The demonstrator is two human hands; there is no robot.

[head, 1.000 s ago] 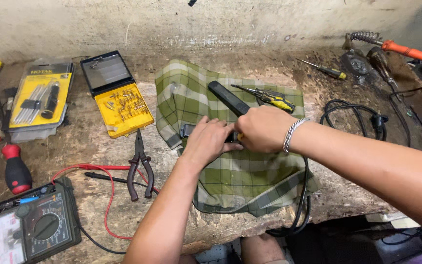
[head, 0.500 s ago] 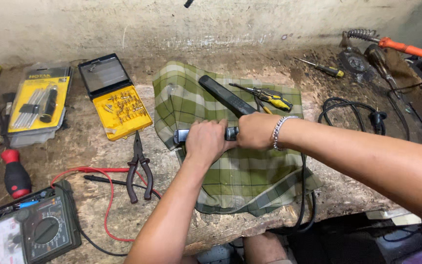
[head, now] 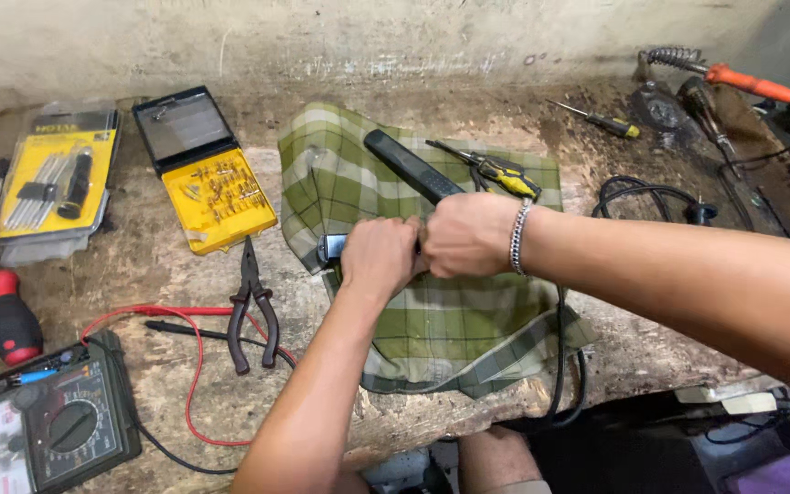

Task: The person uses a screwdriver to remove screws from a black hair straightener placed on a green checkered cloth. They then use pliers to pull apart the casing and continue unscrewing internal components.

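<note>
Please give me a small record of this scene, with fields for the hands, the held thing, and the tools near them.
left hand: grips the end of a dark device
right hand: closed beside the left, wears a bracelet
under them: green plaid cloth
on cloth: long black bar, yellow-handled cutters
left side: pliers, open yellow bit case, multimeter

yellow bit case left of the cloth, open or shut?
Open. The yellow bit case has its dark lid folded back flat on the bench, and the rows of bits in its yellow tray are exposed.
</note>
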